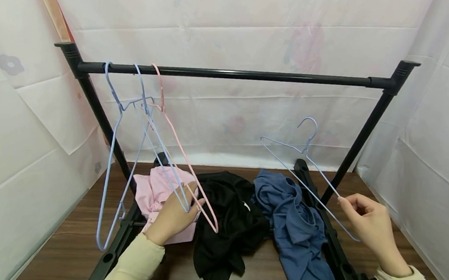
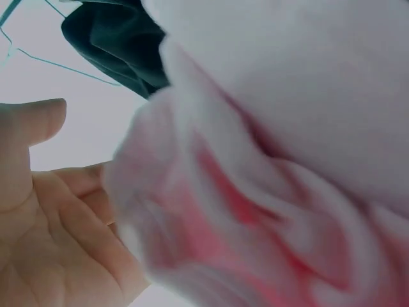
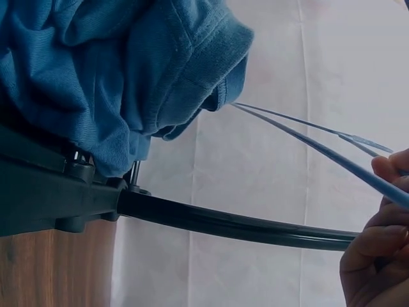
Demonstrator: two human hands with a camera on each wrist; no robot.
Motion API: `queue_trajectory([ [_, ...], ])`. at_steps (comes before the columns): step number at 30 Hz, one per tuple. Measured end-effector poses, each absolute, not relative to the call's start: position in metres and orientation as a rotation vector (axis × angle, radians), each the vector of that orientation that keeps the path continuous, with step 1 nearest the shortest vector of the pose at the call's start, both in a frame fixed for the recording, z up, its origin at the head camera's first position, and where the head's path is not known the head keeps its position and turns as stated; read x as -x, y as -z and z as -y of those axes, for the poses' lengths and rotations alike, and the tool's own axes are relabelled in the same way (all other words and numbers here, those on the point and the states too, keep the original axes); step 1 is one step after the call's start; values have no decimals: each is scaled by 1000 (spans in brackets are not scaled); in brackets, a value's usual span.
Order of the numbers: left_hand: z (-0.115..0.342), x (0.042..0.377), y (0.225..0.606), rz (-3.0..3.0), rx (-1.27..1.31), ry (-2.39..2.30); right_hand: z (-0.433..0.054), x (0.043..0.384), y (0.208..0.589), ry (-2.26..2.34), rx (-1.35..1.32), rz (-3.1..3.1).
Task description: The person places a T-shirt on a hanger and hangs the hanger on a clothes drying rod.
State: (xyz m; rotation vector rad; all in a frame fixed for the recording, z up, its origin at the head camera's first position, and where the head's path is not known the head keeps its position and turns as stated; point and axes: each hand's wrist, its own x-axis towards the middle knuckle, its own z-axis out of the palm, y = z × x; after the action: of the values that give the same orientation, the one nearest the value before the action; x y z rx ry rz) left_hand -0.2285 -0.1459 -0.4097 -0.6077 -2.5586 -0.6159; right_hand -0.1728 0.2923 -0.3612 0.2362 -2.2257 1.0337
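My left hand point(image 1: 177, 213) reaches behind the hanging hangers to the pink garment point(image 1: 157, 189). In the left wrist view the thumb stands away from the cloth, and the fingers run partly out of sight behind the pink fabric point(image 2: 192, 224). On the right, my right hand point(image 1: 370, 222) pinches a light blue hanger point(image 1: 316, 128) at one lower corner, its hook pointing up. That hanger is above the blue garment point(image 1: 300, 238). Between the pink and blue garments lies a crumpled black garment point(image 1: 234, 211).
A black rack spans the space with its horizontal bar point(image 1: 253, 76). Two light blue hangers point(image 1: 107, 183) and a pink hanger point(image 1: 162, 95) hang at the bar's left end, in front of my left hand. Black base feet point(image 1: 343, 263) stand on the wooden table point(image 1: 65, 250).
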Motion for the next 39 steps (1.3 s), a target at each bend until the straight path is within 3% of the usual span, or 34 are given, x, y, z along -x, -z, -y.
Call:
queue_trajectory([
  [17,94,235,385,2522,846,961,-292,170,359,-1037,-232,2236],
  [39,37,268,374,2739,929,962,-294,168,359,-1026,-201,2245],
])
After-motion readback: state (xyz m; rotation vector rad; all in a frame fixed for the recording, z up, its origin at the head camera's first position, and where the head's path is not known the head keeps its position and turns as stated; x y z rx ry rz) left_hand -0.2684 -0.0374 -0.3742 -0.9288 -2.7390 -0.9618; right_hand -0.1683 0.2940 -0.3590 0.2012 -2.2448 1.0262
